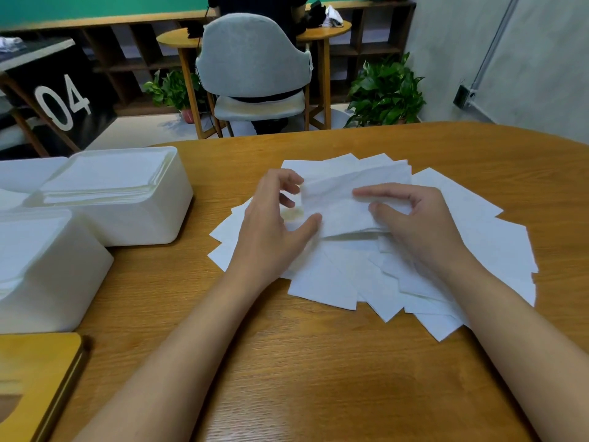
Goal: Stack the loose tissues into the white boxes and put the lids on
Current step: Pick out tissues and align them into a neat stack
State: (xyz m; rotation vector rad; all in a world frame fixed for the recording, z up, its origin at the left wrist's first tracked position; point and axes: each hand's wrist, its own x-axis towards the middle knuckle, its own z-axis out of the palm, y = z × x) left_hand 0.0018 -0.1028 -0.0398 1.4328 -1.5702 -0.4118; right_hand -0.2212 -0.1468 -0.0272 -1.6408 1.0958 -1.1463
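Note:
Several loose white tissues (pixel 322 282) lie fanned out on the wooden table (pixel 287 362). Both hands hold a small bundle of tissues (pixel 338 202) just above the pile. My left hand (pixel 274 218) pinches its left edge between thumb and curled fingers. My right hand (pixel 414 215) grips its right side, with the index finger lying on top. At the left stand two open white boxes: the far box (pixel 140 218) holds a flat stack of tissues, and the near box (pixel 63 275) is also filled with tissues.
A wooden lid (pixel 41 378) with a slot lies at the near left corner. Another white box edge (pixel 25 173) shows behind the far box. Beyond the table stand a grey chair (pixel 255 59), a round wooden table and potted plants (pixel 385 94).

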